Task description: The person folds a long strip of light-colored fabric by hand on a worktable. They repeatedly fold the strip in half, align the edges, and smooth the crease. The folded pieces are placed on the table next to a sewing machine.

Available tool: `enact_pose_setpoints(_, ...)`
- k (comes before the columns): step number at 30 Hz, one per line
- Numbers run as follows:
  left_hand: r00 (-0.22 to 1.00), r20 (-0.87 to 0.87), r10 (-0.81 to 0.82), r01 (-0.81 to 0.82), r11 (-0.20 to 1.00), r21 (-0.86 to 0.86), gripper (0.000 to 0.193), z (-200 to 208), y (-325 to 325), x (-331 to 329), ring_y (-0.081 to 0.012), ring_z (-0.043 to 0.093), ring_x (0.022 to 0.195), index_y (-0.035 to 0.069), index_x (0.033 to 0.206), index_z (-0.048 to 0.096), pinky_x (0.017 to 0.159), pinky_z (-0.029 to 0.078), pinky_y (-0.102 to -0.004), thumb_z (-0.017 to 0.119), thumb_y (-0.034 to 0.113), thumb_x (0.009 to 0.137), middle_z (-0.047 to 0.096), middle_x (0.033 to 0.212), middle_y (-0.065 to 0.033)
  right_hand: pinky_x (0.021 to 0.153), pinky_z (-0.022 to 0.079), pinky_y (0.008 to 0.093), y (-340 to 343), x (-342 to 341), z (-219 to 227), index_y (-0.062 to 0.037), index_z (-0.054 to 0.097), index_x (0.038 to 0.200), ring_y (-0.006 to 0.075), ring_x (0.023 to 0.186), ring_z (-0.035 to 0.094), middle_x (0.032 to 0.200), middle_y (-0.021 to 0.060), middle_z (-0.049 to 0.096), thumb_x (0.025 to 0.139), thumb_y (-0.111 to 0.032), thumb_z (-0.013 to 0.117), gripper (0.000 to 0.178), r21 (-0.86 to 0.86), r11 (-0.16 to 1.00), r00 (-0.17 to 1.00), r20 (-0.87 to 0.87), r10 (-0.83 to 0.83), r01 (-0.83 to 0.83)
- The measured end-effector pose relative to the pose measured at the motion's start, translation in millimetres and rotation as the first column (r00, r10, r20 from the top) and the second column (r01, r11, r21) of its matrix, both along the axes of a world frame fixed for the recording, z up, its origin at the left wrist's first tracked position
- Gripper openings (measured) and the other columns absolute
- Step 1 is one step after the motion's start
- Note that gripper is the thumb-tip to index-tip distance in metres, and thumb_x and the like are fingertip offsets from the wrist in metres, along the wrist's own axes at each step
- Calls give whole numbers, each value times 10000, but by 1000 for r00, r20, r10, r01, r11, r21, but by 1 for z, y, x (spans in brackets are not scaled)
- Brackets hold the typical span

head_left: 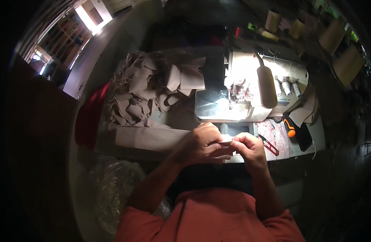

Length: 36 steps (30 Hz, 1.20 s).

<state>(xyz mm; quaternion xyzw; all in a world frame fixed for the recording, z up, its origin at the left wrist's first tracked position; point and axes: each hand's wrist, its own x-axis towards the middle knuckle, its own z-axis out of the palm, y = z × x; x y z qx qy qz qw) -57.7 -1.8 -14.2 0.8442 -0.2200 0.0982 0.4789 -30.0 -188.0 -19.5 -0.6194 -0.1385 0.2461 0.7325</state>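
In front of the sewing machine (242,111), at the table's near edge, both of my hands are closed on a small piece of pale fabric (226,142). My left hand (202,141) grips its left part, with the fingers bent around it. At the other end, my right hand (251,150) pinches the edge between thumb and fingers. A long pale strip of cloth (147,136) lies to the left and runs behind my left wrist; whether it joins the held piece is hidden. Red thread snips (269,146) rest just right of my right hand.
A heaped pile of cut fabric pieces (141,80) covers the table's left side. An orange-handled tool (290,131) and a dark flat object (303,139) lie at the right. Thread cones (272,21) stand behind the machine. A clear plastic bag (117,189) hangs below the left edge.
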Motion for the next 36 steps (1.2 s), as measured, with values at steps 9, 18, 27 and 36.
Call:
enact_pose_setpoints(9,994,107,6,-7,1000,6,91,-17,-6,2,-240,532,684,42,798,588,639,423,-317,613,72,716,540,702,-83,587,404,198,-2,7,-20,17,539,833,74,653,490,766,42,545,810,-73,543,93,94,995,998,-46,49,-45)
enact_pose_setpoints(18,951,290,111,-62,983,-171,142,-32,-5,2,-231,570,717,61,798,557,689,444,-313,639,42,684,582,749,-54,586,402,211,-1,5,-26,-5,521,783,93,615,478,703,33,521,828,-84,496,94,98,994,972,-233,-15,39)
enact_pose_setpoints(27,848,406,340,-382,924,24,204,3,-8,-18,-226,538,890,91,854,577,737,442,-354,675,97,676,567,914,-106,711,433,270,13,8,9,-5,553,867,193,879,527,970,140,529,723,-50,625,167,-266,964,751,633,189,-18)
enact_pose_setpoints(36,899,-322,296,-297,-127,-946,515,-16,98,-87,-228,361,1175,10,1251,317,988,269,-406,376,369,886,368,1278,-119,562,409,186,30,-16,31,1,521,829,66,597,497,665,17,526,824,-119,530,121,130,982,986,-116,-123,137)
